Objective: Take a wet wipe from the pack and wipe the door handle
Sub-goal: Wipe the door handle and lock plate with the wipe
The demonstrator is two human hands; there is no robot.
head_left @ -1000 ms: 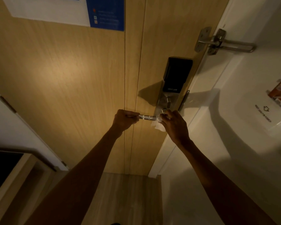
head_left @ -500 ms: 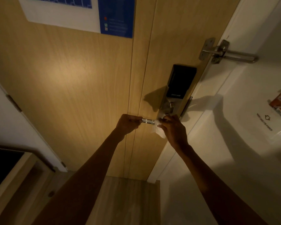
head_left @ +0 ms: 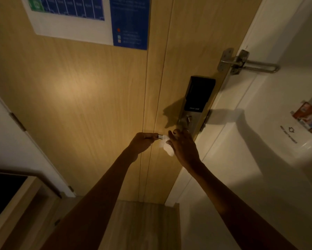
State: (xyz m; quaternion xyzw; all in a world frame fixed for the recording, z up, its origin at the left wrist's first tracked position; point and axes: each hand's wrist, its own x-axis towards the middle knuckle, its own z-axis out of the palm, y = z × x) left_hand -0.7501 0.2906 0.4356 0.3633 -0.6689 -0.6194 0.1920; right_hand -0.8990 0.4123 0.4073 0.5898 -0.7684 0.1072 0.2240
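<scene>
A silver lever door handle (head_left: 160, 136) sticks out leftward from the smart lock (head_left: 196, 101) on the wooden door (head_left: 97, 105). My left hand (head_left: 143, 142) is closed around the handle's free end. My right hand (head_left: 183, 147) presses a white wet wipe (head_left: 167, 147) around the handle near the lock plate; the wipe hangs down below my fingers. Only a short strip of bare handle shows between the two hands. No wipe pack is in view.
A metal swing-bar door guard (head_left: 245, 64) is mounted above the lock. A blue and white notice (head_left: 90, 20) hangs on the door. On the white wall at right sits a key-card holder (head_left: 306, 116). A wooden cabinet (head_left: 12, 199) stands at lower left.
My right hand with the wipe has slid left along the handle toward my left hand, so less bare handle shows. The camera has tilted up a little.
</scene>
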